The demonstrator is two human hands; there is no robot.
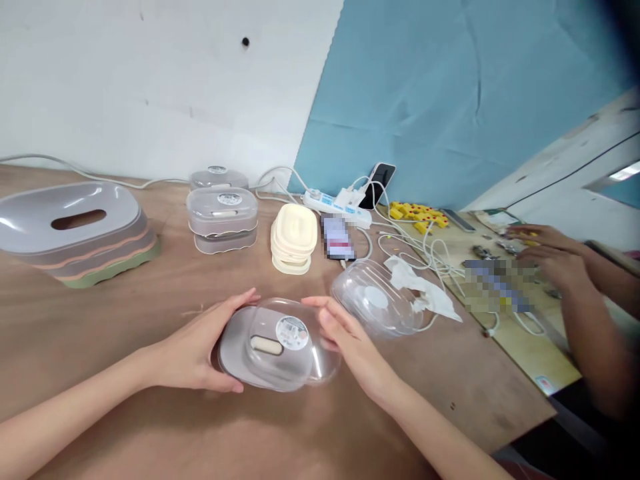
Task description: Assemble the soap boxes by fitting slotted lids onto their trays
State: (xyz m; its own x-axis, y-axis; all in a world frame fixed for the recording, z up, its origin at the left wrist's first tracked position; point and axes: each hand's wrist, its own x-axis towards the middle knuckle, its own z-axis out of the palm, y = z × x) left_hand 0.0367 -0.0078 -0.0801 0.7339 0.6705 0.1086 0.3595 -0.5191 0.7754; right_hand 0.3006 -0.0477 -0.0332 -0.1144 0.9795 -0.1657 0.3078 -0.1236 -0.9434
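Observation:
My left hand [197, 353] grips the left end of a grey oval box [234, 350], thumb at the front and fingers behind. A clear domed lid [326, 363] with a round white label [293, 333] sits over the box, shifted to the right so that it overhangs. My right hand [350, 340] is curled around the lid's right end. Through the plastic a cream oblong piece [267, 345] shows in the box's middle. Behind the right hand lie stacked clear lids [377, 300].
Stacked grey, pink and green trays [95, 207] stand at left. Lidded grey boxes [223, 217] and cream pieces [295, 233] stand behind the hands. A power strip [337, 208], phone [339, 237], cables and tissue [425, 290] lie right. A co-worker's hands [550, 257] work at the adjoining table.

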